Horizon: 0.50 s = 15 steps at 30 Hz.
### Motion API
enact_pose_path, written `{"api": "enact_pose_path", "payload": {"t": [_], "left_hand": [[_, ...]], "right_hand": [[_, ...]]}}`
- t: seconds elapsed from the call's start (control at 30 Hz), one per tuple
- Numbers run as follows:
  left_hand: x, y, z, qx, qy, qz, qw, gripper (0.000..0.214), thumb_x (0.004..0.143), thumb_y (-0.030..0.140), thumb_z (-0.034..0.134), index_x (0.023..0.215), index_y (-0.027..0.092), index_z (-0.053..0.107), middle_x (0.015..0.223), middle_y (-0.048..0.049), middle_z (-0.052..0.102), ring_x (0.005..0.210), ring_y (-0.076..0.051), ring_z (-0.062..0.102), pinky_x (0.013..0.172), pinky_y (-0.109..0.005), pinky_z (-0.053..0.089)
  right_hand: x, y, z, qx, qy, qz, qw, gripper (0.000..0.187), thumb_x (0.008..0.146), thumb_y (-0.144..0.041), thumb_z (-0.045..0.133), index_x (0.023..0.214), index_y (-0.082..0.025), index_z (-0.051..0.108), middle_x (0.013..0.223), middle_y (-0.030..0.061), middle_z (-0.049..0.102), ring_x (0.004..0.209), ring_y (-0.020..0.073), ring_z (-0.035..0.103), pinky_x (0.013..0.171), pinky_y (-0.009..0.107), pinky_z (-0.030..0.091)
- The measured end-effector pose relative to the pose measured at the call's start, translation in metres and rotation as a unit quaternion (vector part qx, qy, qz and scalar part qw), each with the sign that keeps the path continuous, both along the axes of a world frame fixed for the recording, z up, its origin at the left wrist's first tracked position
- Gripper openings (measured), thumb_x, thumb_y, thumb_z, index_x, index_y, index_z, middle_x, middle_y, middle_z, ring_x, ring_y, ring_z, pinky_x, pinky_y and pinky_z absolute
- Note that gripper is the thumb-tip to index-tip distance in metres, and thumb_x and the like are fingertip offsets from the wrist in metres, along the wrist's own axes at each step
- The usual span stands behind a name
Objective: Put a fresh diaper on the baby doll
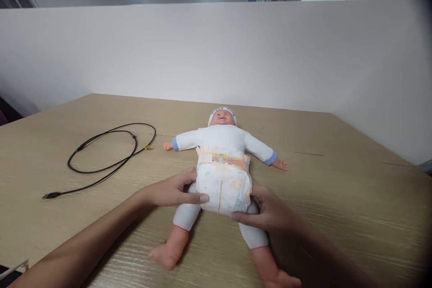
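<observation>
A baby doll (225, 137) in a white suit with blue cuffs lies on its back, arms spread and feet toward me. Around its waist and hips sits a white diaper (225, 185) with an orange printed strip across the front. My left hand (175, 190) grips the diaper's edge at the leg opening on the left, thumb on the front. On the other side my right hand (268, 209) holds the opposite leg edge, its thumb along the lower front. The tips of several fingers on both hands are hidden behind the diaper and the doll's legs.
Left of the doll, a black cable (101, 172) lies loosely coiled on the wooden table (337, 189), with a plug at its near end. A white partition (189, 54) rises behind the table. Part of a white object (13, 269) shows at the lower left edge.
</observation>
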<state>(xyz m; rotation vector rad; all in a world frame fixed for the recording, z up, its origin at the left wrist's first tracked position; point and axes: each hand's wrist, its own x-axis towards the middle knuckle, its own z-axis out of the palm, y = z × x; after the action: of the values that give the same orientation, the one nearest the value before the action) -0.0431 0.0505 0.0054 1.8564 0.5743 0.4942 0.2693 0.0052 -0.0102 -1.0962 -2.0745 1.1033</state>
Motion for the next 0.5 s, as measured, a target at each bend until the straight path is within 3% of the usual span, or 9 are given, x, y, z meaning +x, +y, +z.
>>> {"api": "enact_pose_path", "payload": {"t": [0.33, 0.5], "left_hand": [[-0.0017, 0.0034, -0.0019, -0.001, -0.016, -0.014, 1.0, 0.043, 0.1, 0.052, 0.071, 0.135, 0.027, 0.074, 0.146, -0.0084, 0.07, 0.135, -0.033, 0.061, 0.12, -0.05, 0.047], [-0.0017, 0.002, -0.0021, -0.006, -0.02, -0.005, 1.0, 0.042, 0.1, 0.051, 0.072, 0.134, 0.026, 0.074, 0.149, -0.009, 0.069, 0.139, -0.034, 0.06, 0.119, -0.049, 0.047]], "right_hand": [[0.0007, -0.0015, -0.0067, -0.009, 0.047, -0.009, 0.999, 0.055, 0.083, -0.041, 0.09, 0.134, -0.026, 0.077, 0.137, 0.0074, 0.078, 0.124, 0.0367, 0.074, 0.107, 0.041, 0.061], [0.0022, -0.0022, -0.0103, -0.012, 0.036, -0.01, 0.999, 0.061, 0.084, -0.044, 0.089, 0.138, -0.023, 0.072, 0.139, 0.0121, 0.076, 0.127, 0.0377, 0.071, 0.113, 0.05, 0.058]]}}
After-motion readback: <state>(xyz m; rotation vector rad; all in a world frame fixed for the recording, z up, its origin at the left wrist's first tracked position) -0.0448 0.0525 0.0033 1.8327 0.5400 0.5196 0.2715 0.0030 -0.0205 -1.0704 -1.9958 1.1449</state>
